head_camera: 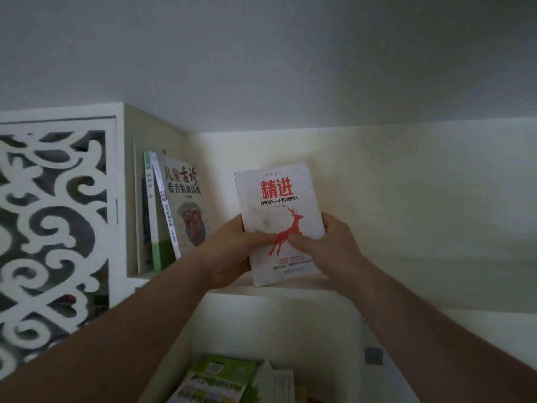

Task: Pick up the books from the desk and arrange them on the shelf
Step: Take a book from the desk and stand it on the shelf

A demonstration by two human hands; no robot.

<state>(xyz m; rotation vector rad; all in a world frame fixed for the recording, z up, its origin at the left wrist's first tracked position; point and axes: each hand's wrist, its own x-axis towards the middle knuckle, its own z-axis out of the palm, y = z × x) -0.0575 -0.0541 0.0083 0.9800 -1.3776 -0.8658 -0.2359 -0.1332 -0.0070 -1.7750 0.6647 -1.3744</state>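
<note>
A white book with red characters and a red deer (276,199) stands upright on the white shelf (290,289), cover facing me. My left hand (232,251) grips its lower left edge, thumb across the cover. On the lower right edge my right hand (325,245) holds it the same way. At the shelf's left end several books (174,205) lean against the side wall, the front one grey with dark characters.
A carved white lattice panel (52,228) stands left of the shelf. The white back wall (406,199) runs to the right behind the open shelf board. Below, a lower compartment holds green and white books (226,379).
</note>
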